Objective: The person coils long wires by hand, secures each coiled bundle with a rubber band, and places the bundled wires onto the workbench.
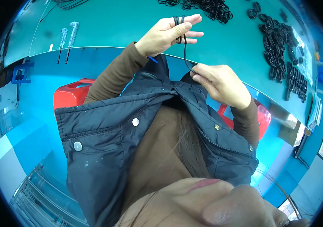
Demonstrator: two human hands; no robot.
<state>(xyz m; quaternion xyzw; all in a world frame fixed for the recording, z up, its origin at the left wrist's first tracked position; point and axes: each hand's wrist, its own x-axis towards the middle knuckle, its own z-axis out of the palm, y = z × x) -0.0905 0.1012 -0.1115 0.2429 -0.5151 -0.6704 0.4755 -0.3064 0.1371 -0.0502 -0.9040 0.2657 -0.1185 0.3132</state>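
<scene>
A thin black cable (185,49) is looped several times around the fingers of my left hand (167,34), above the near edge of the green table. The thumb presses against the loops while the fingertips stretch out to the right. From the loops, a length of cable runs down to my right hand (222,84), lower and to the right. There the thumb and forefinger pinch it. The cable's end is hidden within the right hand.
A green table (123,26) spans the far side. Coiled black cables (277,49) lie in stacks at its right, and a tangled black heap (214,9) at the far middle. Two fuzzy-headed sticks (70,36) overhang its left edge. A red stool (68,94) is under me.
</scene>
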